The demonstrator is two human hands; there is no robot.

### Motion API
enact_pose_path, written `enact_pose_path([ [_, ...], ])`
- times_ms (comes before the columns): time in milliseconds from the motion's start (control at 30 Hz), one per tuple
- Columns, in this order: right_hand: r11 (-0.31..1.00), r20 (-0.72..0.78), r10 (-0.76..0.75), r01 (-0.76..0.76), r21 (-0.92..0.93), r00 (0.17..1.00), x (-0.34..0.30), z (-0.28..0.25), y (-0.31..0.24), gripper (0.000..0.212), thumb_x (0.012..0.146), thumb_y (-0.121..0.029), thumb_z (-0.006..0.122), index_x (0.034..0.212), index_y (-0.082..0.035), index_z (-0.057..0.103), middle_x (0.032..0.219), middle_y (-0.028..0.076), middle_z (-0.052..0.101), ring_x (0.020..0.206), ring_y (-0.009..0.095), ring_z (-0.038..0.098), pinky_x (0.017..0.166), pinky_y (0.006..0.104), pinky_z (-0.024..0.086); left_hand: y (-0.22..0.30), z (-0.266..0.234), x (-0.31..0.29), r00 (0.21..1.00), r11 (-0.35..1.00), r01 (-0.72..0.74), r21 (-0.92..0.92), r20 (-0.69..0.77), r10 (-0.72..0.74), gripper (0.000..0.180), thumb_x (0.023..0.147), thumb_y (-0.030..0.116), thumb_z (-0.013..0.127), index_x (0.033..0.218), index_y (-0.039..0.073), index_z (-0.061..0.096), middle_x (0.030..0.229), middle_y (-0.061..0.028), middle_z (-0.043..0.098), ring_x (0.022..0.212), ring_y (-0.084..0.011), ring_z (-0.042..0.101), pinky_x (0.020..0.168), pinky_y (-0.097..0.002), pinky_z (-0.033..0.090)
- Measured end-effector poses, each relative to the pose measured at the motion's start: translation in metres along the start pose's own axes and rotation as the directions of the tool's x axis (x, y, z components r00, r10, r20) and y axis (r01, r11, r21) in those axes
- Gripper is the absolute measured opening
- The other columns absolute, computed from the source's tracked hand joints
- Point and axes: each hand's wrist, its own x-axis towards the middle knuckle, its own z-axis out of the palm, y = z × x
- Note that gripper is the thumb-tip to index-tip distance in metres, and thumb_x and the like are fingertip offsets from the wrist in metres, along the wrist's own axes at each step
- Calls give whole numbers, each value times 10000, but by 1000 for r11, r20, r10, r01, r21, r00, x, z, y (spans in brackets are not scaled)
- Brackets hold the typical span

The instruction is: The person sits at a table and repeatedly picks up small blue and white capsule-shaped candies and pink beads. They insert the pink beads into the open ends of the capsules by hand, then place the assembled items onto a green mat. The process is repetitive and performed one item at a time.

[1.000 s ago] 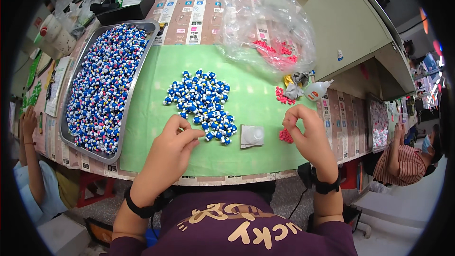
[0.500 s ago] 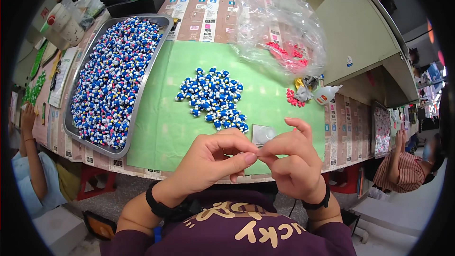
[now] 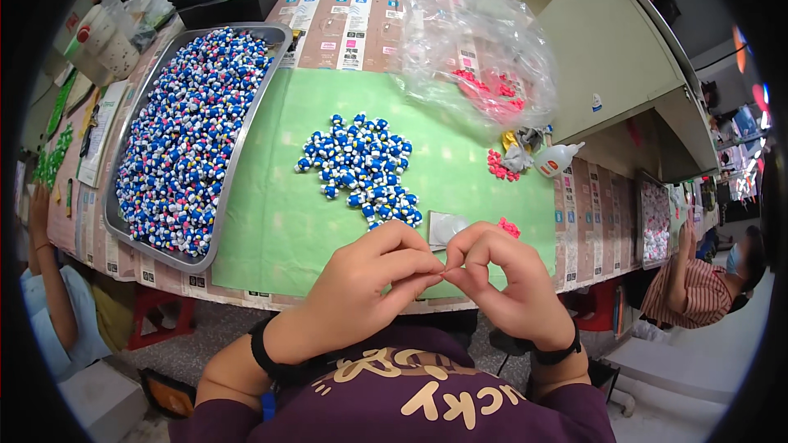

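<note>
My left hand (image 3: 368,277) and my right hand (image 3: 510,285) meet above the near edge of the green sheet (image 3: 271,238). Both are closed, thumbs against forefingers, their tips touching. Whatever sits between the tips is too small to make out. Just beyond the fingers is a small square pad with a clear, rounded piece (image 3: 446,228) on it. A few pink pieces (image 3: 510,228) lie beside my right hand. Past my left hand spreads a loose pile of small blue and white figures (image 3: 361,166).
A metal tray (image 3: 244,138) full of similar figures stands left. At the right are more pink pieces (image 3: 501,166), a white squeeze bottle (image 3: 558,159) and a clear plastic bag (image 3: 484,33) holding pink pieces. A cabinet (image 3: 611,41) borders the right; people sit at both sides.
My right hand has turned, its raised fingers now curled in, and pink pieces show beside it. The fingertips stay together. The whole view has shifted slightly.
</note>
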Motion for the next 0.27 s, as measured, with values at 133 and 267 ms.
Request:
enact_pose_path([
  [133,972,-79,-121,101,-214,989,13,-20,22,199,724,113,588,785,-40,476,836,86,588,802,259,581,781,349,440,-5,-3,-1,993,994,99,-54,-62,-102,228,845,-41,662,1056,32,709,970,-90,641,815,-173,636,659,-254,507],
  [267,950,12,-59,60,-307,998,23,-33,46,210,814,103,602,791,-39,450,869,58,565,777,222,527,758,299,426,-6,-14,-5,962,936,230,-267,-82,-260,285,881,-39,624,1139,54,702,1044,-88,650,828,-185,640,721,-250,526],
])
